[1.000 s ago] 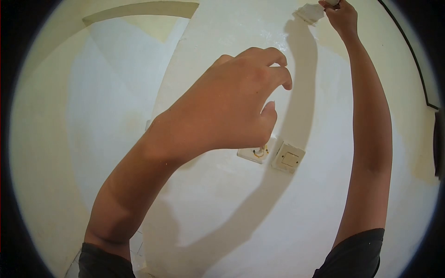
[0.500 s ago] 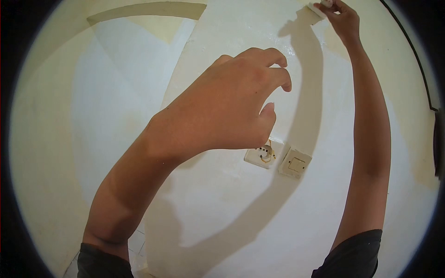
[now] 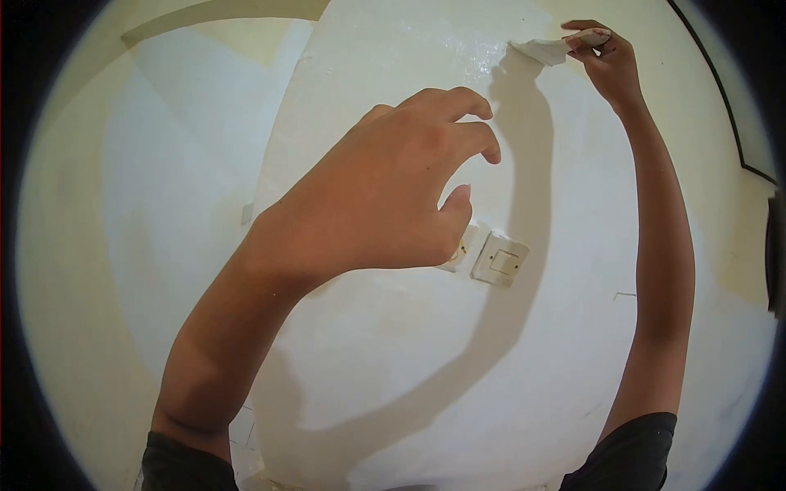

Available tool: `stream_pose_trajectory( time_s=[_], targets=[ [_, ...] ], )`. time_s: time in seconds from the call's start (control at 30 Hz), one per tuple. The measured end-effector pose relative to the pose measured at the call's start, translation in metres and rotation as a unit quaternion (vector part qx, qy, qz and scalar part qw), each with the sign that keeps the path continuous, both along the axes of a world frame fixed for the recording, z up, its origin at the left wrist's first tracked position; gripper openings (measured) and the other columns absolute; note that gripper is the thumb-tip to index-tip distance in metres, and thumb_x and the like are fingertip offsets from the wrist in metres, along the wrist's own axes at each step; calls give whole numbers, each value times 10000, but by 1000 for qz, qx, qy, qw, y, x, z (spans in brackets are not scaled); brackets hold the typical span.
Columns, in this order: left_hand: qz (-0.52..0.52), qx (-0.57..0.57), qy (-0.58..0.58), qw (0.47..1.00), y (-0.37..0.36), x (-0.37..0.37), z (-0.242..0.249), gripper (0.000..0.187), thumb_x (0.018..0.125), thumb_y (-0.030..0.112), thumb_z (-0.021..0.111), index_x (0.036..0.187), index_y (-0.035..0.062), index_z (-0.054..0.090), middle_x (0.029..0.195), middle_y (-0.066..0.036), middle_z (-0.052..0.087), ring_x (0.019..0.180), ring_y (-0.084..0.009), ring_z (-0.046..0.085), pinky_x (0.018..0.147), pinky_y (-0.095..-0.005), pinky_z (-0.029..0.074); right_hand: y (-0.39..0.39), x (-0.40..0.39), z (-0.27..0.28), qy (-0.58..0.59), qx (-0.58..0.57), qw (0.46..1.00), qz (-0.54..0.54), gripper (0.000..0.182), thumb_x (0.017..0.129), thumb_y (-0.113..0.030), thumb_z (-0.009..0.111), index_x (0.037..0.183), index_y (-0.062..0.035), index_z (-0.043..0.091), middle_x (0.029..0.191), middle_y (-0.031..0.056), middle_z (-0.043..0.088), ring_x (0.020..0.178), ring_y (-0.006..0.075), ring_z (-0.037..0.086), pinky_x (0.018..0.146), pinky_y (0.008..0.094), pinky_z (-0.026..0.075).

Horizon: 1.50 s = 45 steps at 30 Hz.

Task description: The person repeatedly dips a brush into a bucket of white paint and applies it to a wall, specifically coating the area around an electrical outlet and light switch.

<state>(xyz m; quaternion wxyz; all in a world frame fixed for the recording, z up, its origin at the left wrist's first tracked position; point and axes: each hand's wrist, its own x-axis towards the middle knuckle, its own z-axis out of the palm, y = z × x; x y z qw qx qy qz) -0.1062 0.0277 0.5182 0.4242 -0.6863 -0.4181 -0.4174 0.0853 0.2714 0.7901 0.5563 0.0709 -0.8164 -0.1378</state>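
My right hand [image 3: 608,65] is up at the top right, its fingers closed around the handle of a putty knife [image 3: 544,51]. The blade looks coated in white and points left, at or very near the wall [image 3: 393,344]. A wet, shiny patch shows on the wall left of the blade. In the middle of the view hovers my left hand [image 3: 393,180], with fingers loosely curled and apart and nothing visible in it. Just below its thumb a wall socket [image 3: 455,255] is partly hidden. Beside that socket sits a light switch [image 3: 501,260].
White coating covers much of the wall, with yellowish areas around it. A ledge or arch edge [image 3: 221,14] runs across the top left. At the right, a dark cable-like line [image 3: 720,90] comes down the wall. Floor tiles [image 3: 244,427] show at the lower left.
My right hand and the putty knife have come lower, and the blade now shows more fully. The socket and switch have shifted up and left in view, with my left hand covering more of the socket.
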Motion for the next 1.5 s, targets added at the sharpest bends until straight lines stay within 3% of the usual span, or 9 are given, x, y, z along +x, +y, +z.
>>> stream_pose_trajectory(
  time_s=[0.27, 0.37, 0.57, 0.77, 0.97, 1.07, 1.17, 1.37, 1.5],
  targets=[
    [-6, -10, -2, 1000, 6, 3, 0, 323, 848, 42, 645, 1169, 61, 672, 1445, -149, 567, 1348, -371, 531, 1127, -475, 436, -7, 2, 7, 41, -58, 996, 49, 121, 1005, -143, 714, 1083, -57, 746, 1035, 21, 746, 981, 132, 720, 929, 301, 607],
    [3, 6, -6, 1000, 6, 0, 0, 321, 841, 34, 642, 1159, 61, 670, 1442, -149, 567, 1351, -367, 528, 1122, -482, 433, -35, -21, -5, 148, -43, 988, 8, 65, 896, 11, 768, 939, -24, 732, 901, 58, 749, 849, 137, 675, 778, 313, 569],
    [71, 93, -16, 993, 10, -9, -2, 316, 818, 16, 626, 1128, 63, 666, 1413, -150, 584, 1337, -369, 539, 1101, -491, 432, -2, -50, 40, 206, 161, 964, 46, 76, 897, 59, 711, 907, -17, 709, 874, 43, 735, 829, 137, 670, 779, 304, 550],
    [90, 124, -28, 988, 4, -19, -7, 312, 805, 11, 610, 1108, 65, 662, 1408, -148, 588, 1339, -377, 538, 1125, -502, 422, -16, -63, 52, 305, 213, 928, 33, 56, 916, 23, 724, 911, -32, 719, 887, 48, 751, 844, 128, 684, 783, 299, 549],
    [89, 117, -40, 988, 5, -16, -10, 312, 803, 10, 605, 1103, 70, 663, 1405, -149, 590, 1342, -379, 536, 1136, -491, 418, -17, -58, 29, 228, 202, 952, 15, 50, 934, 35, 710, 914, -9, 699, 886, 49, 736, 865, 144, 688, 774, 314, 553],
    [69, 109, -46, 991, 7, -11, -10, 309, 803, 9, 602, 1100, 70, 663, 1402, -154, 589, 1336, -382, 539, 1132, -489, 419, 19, -45, 28, 212, 257, 942, -43, 86, 998, -140, 718, 1048, -76, 749, 1011, 6, 766, 913, 120, 726, 863, 269, 583],
    [42, 97, -58, 993, 11, -2, -13, 306, 805, 7, 600, 1098, 68, 664, 1401, -156, 589, 1328, -385, 541, 1123, -489, 423, 13, -36, -10, 175, 237, 955, -35, 53, 984, -58, 711, 1026, -71, 741, 987, -6, 772, 860, 118, 723, 820, 261, 565],
    [-2, 79, -59, 995, 24, 11, -23, 314, 802, 3, 609, 1103, 67, 667, 1420, -156, 574, 1327, -383, 540, 1112, -487, 427, 16, -3, -51, -7, 51, 997, 50, 83, 1036, -24, 629, 1031, 21, 698, 1096, 62, 696, 1016, 176, 697, 945, 348, 644],
    [-20, 53, -61, 997, 23, 19, -28, 306, 808, 14, 616, 1105, 65, 666, 1432, -155, 567, 1335, -377, 533, 1113, -490, 422, -9, 9, -56, -16, -43, 998, 31, 126, 1042, -89, 649, 1072, 24, 693, 1095, 77, 691, 1026, 177, 699, 956, 355, 637]
  ],
)
